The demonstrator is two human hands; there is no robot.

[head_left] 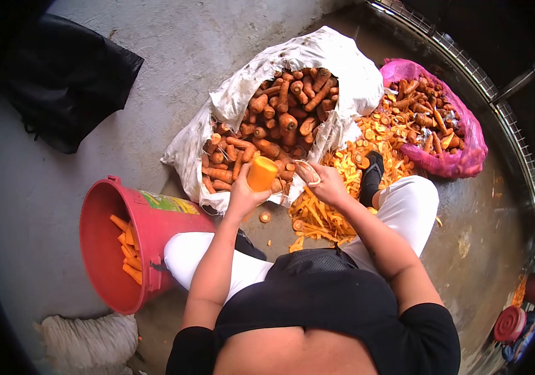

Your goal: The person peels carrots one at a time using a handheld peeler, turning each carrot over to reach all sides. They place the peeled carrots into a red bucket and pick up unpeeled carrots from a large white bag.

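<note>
Head view: left hand (pixel 240 197) clasps a carrot (pixel 260 175), cut end outward, right hand (pixel 330 186) just rightward, gripping a pale thing (pixel 308 174).

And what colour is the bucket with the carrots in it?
The bucket is pinkish red; the head view shows it.

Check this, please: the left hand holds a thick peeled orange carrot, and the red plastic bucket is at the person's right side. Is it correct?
Not the side: the head view shows the red plastic bucket at the person's left. The left hand does hold the thick peeled orange carrot.
</note>
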